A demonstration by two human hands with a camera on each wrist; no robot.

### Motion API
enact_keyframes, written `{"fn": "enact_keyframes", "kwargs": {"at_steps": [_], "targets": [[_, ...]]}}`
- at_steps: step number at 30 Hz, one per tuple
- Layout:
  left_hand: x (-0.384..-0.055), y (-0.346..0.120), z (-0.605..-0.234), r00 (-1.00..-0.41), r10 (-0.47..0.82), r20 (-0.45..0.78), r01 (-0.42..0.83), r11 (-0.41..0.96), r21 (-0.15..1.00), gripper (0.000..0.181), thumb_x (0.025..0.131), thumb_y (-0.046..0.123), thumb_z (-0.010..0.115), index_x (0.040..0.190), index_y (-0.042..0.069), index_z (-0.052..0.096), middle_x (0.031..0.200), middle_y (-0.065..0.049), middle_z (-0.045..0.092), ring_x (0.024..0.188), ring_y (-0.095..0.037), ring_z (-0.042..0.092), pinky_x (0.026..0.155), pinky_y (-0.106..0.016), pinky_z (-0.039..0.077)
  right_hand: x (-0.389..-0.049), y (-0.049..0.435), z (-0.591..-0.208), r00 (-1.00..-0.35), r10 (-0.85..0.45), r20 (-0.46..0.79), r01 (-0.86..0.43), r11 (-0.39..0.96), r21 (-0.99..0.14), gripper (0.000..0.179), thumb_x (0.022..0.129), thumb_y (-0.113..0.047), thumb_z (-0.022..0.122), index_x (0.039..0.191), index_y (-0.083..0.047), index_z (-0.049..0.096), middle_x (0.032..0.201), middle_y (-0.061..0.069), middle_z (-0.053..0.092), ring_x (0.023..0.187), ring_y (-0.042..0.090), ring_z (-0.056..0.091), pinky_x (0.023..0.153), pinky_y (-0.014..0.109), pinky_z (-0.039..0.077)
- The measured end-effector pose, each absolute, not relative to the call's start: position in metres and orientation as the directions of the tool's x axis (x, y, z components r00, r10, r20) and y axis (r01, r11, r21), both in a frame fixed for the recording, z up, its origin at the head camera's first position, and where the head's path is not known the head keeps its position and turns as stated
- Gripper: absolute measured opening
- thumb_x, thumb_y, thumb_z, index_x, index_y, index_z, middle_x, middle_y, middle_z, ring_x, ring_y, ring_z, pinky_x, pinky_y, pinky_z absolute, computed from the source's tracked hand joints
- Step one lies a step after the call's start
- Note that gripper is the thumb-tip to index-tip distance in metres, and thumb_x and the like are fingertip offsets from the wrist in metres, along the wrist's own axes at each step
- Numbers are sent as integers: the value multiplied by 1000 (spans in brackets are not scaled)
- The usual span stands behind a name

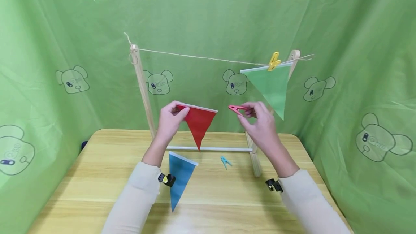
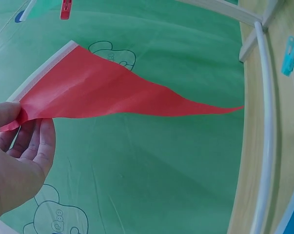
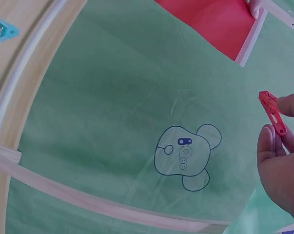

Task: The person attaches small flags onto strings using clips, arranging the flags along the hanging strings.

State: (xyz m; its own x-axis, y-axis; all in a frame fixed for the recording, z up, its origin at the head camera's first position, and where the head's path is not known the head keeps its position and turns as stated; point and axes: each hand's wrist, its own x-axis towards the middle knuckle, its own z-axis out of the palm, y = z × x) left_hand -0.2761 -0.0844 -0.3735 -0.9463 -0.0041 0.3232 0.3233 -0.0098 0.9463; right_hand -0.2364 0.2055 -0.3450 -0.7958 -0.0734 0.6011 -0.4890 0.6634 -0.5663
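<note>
In the head view my left hand (image 1: pixel 171 120) pinches a red triangular pennant (image 1: pixel 200 120) by the left end of its white top edge. The pennant hangs point down, below the string (image 1: pixel 195 56). My right hand (image 1: pixel 261 124) holds a red clothespin (image 1: pixel 236 109) between thumb and fingers, a little to the right of the pennant. In the right wrist view that clothespin (image 3: pixel 272 112) sits at the fingertips, apart from the red cloth (image 3: pixel 215 24). A green pennant (image 1: pixel 272 84) hangs near the string's right end under a yellow clothespin (image 1: pixel 274 61).
Wooden posts (image 1: pixel 143 86) carry the string, joined low down by a white bar (image 1: pixel 214 149). On the wooden table (image 1: pixel 234 201) lie a blue pennant (image 1: pixel 180 178), partly behind my left wrist, and a teal clothespin (image 1: pixel 225 162). Green printed cloth (image 1: pixel 195 17) surrounds the table.
</note>
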Motion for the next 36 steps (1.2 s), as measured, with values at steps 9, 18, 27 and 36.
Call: {"fn": "enact_keyframes", "kwargs": {"at_steps": [9, 18, 27, 36], "targets": [[-279, -82, -367, -942, -3, 335, 335, -27, 942, 17, 97, 5, 69, 108, -7, 67, 97, -15, 70, 81, -14, 66, 72, -24, 61, -239, 201, -332, -735, -90, 672, -558, 643, -524, 34, 89, -2, 78, 120, 1, 65, 111, 12, 64, 96, 22, 64, 88, 11, 52], [-281, -79, -360, -936, -22, 352, 352, -46, 935, 18, 98, 7, 69, 109, -7, 67, 93, -8, 68, 82, -13, 64, 71, -23, 60, -243, 195, -316, -711, -107, 695, -599, 611, -519, 33, 89, 2, 76, 120, 2, 64, 113, 13, 62, 98, 22, 63, 89, 15, 54], [-282, -75, -352, -929, -28, 369, 370, -83, 925, 20, 99, 11, 69, 110, -5, 66, 96, -9, 68, 84, -17, 63, 71, -23, 59, -246, 193, -297, -666, -131, 735, -637, 612, -468, 31, 89, 3, 76, 118, 4, 65, 112, 15, 62, 97, 23, 64, 87, 11, 52], [-281, -71, -342, -921, -44, 386, 389, -110, 915, 17, 100, 9, 67, 111, -4, 66, 98, -10, 68, 84, -17, 64, 71, -24, 60, -248, 190, -277, -611, -179, 771, -676, 624, -391, 32, 90, 2, 76, 119, 5, 65, 114, 16, 63, 97, 23, 65, 87, 10, 50]]}}
